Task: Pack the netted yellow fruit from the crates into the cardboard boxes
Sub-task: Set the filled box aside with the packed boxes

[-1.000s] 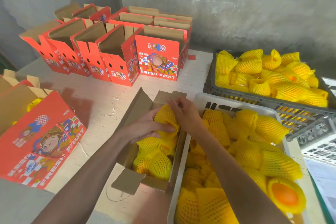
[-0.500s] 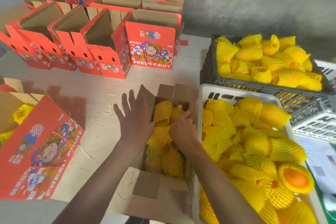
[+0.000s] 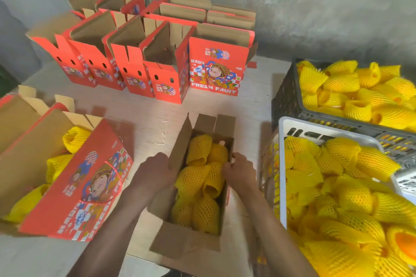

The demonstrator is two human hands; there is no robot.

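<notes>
Cardboard box [image 3: 180, 240] walls between both hands, left hand [image 3: 155, 173] and right hand [image 3: 240, 172] fingers curled over opposite edges.

Two bare forearms are seen, with the left hand [image 3: 155, 173] and right hand [image 3: 240, 172] ungloved; no sleeves, rings or watches are worn.
</notes>
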